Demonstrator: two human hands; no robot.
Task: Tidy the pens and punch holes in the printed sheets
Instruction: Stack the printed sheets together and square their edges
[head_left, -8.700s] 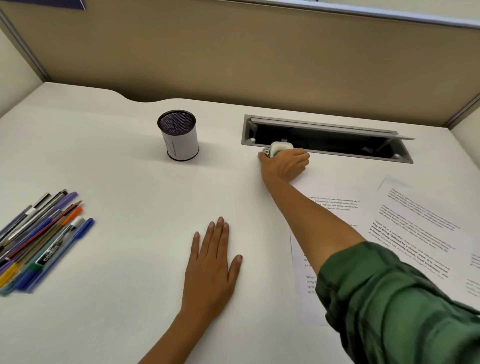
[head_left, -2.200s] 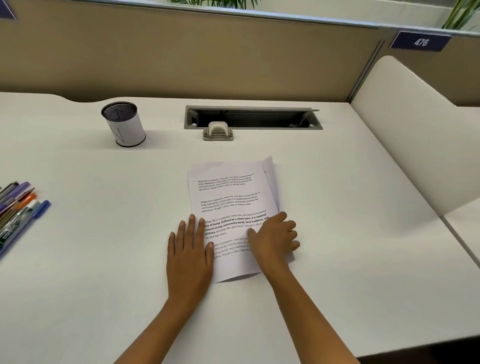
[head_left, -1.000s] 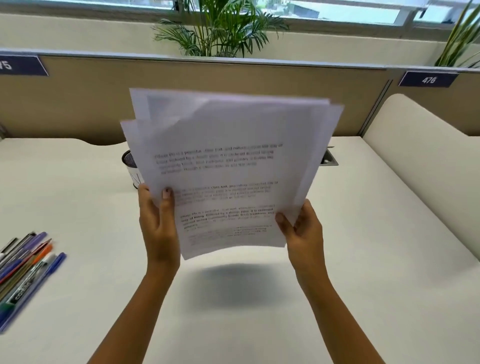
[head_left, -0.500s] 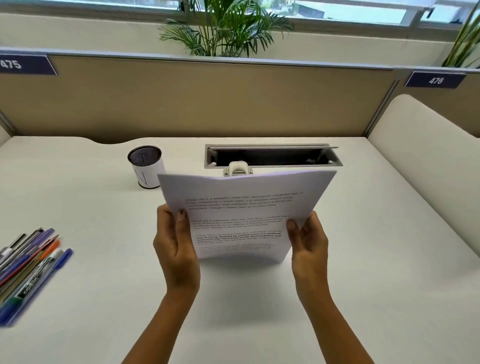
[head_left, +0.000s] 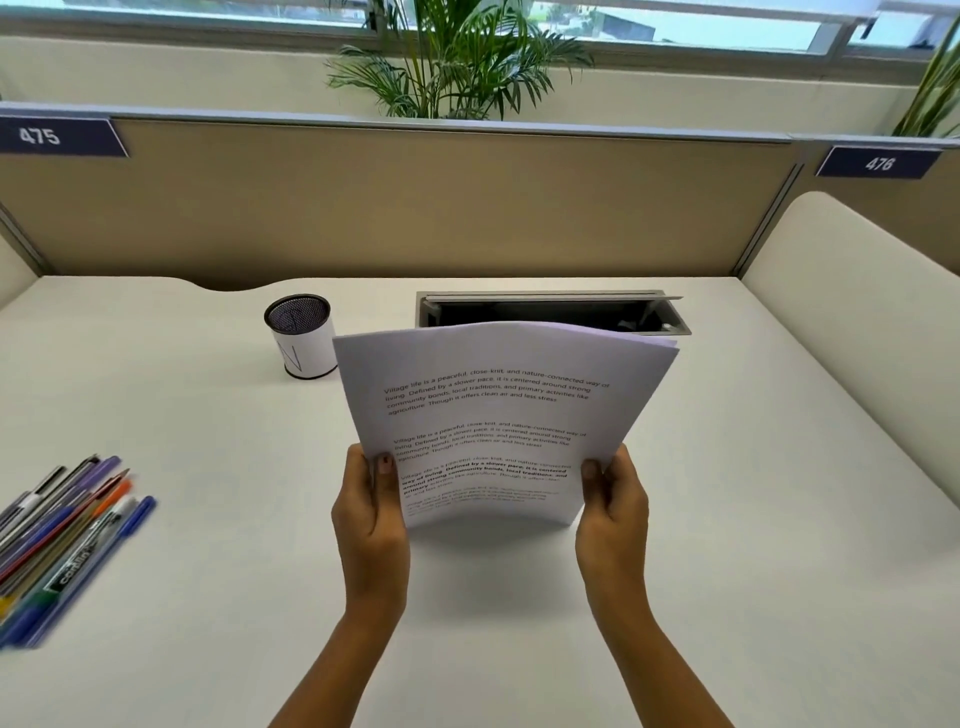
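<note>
Paper sheets (head_left: 498, 415) gripped in left hand (head_left: 371, 512), right hand (head_left: 613, 506), unpunched; pens (head_left: 62, 540) loose at 8 o'clock, outside cup (head_left: 304, 338).

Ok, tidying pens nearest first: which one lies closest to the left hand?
The blue pen at the row's right edge; the orange pen and rest lie farther left.

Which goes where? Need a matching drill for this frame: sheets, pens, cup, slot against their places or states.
1 sheets
2 pens
3 cup
4 slot

a open, at the desk's far side
b lying at the desk's left edge
c held by left hand and right hand
d standing, left of the slot

Pairs: 1-c, 2-b, 3-d, 4-a
</note>
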